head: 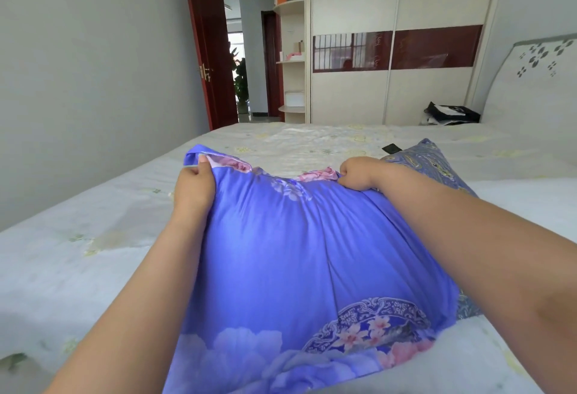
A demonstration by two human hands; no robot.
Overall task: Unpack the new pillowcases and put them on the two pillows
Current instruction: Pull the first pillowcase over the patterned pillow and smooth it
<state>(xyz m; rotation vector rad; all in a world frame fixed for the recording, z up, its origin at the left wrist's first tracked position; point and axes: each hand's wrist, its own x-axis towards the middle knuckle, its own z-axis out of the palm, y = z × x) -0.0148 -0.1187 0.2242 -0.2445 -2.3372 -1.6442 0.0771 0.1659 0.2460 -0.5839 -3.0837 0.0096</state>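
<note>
blue pillowcase [296,253] pulled over pillow, open end gripped by left hand [193,189] and right hand [359,175] | second pillow [427,159] judged pending

The single head-worn camera looks forward and down, close over the bed [93,253], facing the wardrobe [390,96] beyond.
</note>
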